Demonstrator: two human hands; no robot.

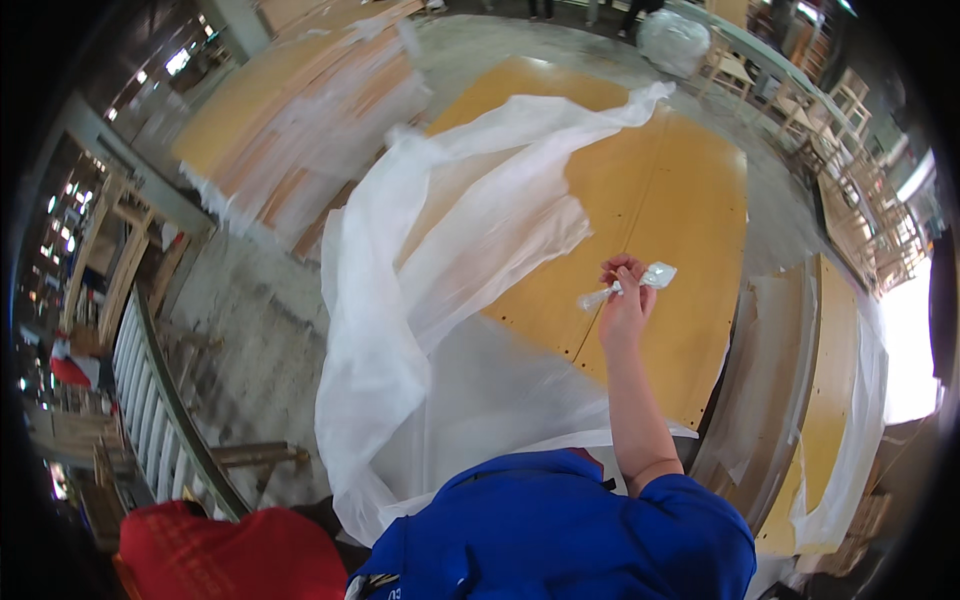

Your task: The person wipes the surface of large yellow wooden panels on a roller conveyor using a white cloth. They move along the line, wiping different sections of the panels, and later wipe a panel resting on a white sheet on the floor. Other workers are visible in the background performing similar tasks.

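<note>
My right hand (pixel 625 282) is held out over the yellow panels, its fingers closed around a small crumpled piece of clear plastic (pixel 658 275) that sticks out on both sides of the fist. Beneath lies a broad yellow wooden panel (pixel 680 190) with small dark holes and a seam along it. A large white translucent packing sheet (pixel 375 290) billows in folds over the panel's left part and hangs toward my body. Its nearer part (pixel 500 390) spreads thin and see-through in front of my blue shirt. My left hand does not show.
At the far left stands another panel stack (pixel 300 130) draped with film. More panels (pixel 815 400) with white wrapping stand at right. A roller conveyor (pixel 165 400) runs along the left, near a person's red-clothed shoulder (pixel 230 555). Wooden frames (pixel 850 140) line the far right.
</note>
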